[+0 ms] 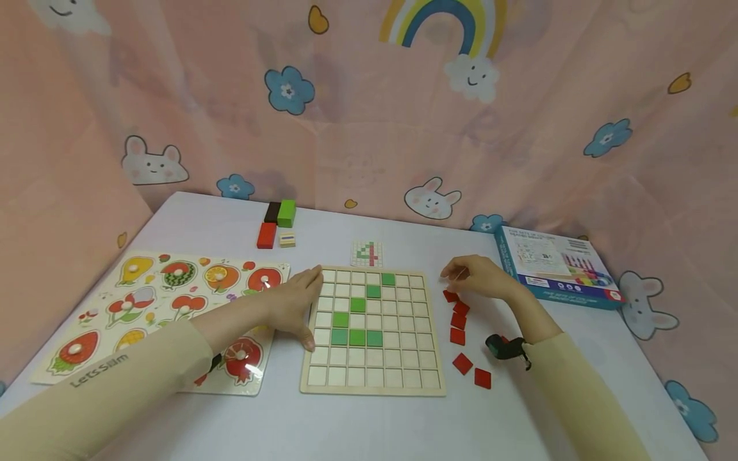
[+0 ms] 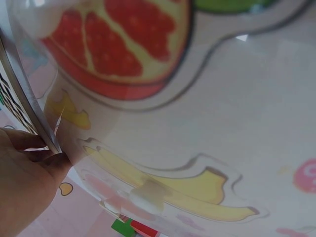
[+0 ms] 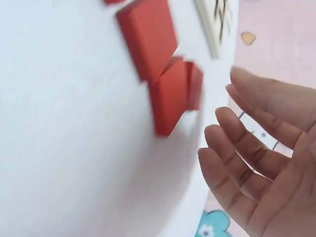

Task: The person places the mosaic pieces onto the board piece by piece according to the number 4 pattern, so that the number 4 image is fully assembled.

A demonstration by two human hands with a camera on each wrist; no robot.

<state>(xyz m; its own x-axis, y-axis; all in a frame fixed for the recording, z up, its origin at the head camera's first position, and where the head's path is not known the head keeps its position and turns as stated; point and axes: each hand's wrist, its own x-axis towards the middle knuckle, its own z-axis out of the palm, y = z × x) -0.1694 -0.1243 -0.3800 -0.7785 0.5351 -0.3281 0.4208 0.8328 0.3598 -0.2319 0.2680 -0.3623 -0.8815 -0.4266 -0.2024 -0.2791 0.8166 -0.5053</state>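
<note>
Released, both of them: the right hand (image 1: pixel 481 276) hovers with loosely bent fingers, grasping no tile, just beyond the far end of a ragged line of red tiles (image 1: pixel 458 336) along the board's right edge. Two there lean together in the wrist view, blurred at their sides. Over to the left edge, and the left hand (image 1: pixel 291 304) touches the grid board (image 1: pixel 372 391), thumb and fingers unclenched along the frame; its wrist view shows only part of that hand, so the exact contact is hard to read. Green tiles (image 1: pixel 357 337) sit three in a row left of centre, with more stepping diagonally towards the far edge. Beyond that edge lies a small pattern card (image 1: pixel 367 254), its squares tiny. A black strap (image 1: pixel 505 347) hides most of one more red tile. Left forearm across the fruit puzzle (image 2: pixel 266 98), covering several pictures! Coloured blocks (image 1: pixel 286 214) stand near the table's far edge; a box (image 1: pixel 559 266), fine print illegible, fills the far right corner.
</note>
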